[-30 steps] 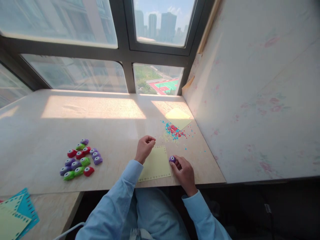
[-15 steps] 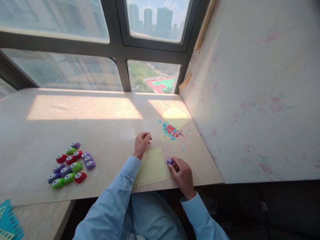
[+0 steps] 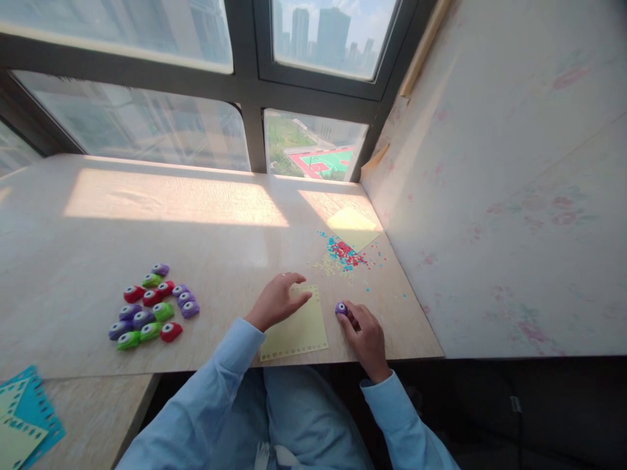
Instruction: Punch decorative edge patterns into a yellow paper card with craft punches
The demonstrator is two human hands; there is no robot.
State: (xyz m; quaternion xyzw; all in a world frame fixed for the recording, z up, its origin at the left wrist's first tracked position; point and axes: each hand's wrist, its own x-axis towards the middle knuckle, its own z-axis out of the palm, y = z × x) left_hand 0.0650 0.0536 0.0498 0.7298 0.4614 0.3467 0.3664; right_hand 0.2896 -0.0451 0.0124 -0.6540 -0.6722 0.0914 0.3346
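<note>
A yellow sheet of paper (image 3: 298, 336) lies near the table's front edge, with small holes punched along its far and near edges. Above its left side is my left hand (image 3: 278, 301), thumb and fingers apart and nothing between them. Just right of the sheet, my right hand (image 3: 367, 336) grips a small purple craft punch (image 3: 341, 308) with a white and dark round top. Most of the punch's body is hidden by the fingers.
Several red, green and purple craft punches (image 3: 151, 297) stand grouped at the left. Red, blue and yellow paper bits (image 3: 345, 253) lie scattered beside another yellow sheet (image 3: 350, 222). Punched blue paper (image 3: 42, 405) sits on a lower surface. A wall (image 3: 490, 261) borders the right side.
My left hand has moved left and nearer to me over the sheet, and its fingers have spread. My right hand keeps the purple punch beside the paper. The camera view has shifted slightly.
</note>
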